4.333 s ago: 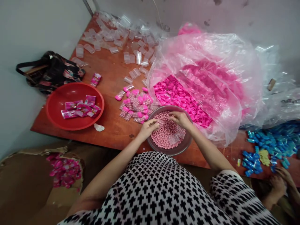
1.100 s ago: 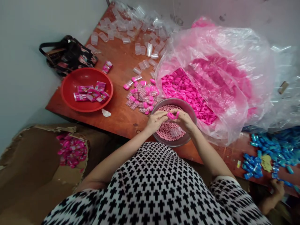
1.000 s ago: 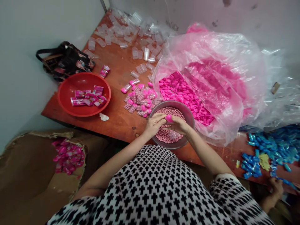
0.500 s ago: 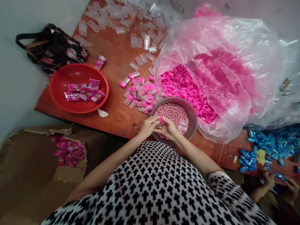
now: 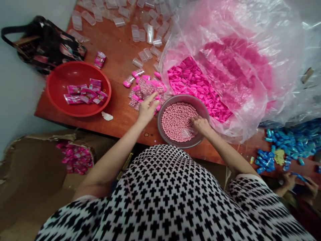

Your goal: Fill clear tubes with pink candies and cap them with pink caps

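Observation:
My left hand [image 5: 147, 108] is over the near side of a pile of filled clear containers with pink caps [image 5: 147, 87], its fingers stretched out and apart. No container shows in its grip. Inside a grey bowl [image 5: 173, 142], my right hand [image 5: 200, 125] reaches down into small pink beads [image 5: 177, 117] by the right wall. Its fingertips are partly hidden there, so what they hold is unclear. Clear empty containers [image 5: 187, 133] lie on the beads just left of that hand.
Behind the bowl, a large plastic bag [image 5: 278, 67] spills loose pink caps [image 5: 193, 78]. Clear empty tubes [image 5: 135, 33] lie farther back. At left are a red bowl [image 5: 54, 88] with pink packets and a handbag [image 5: 57, 43]. Right, a co-worker's hands [image 5: 288, 182] are near blue pieces [image 5: 265, 160].
My hands have parted from the pink-capped piece they held together over the bowl. The left moved to the filled pile, the right down into the beads. The view shifted slightly.

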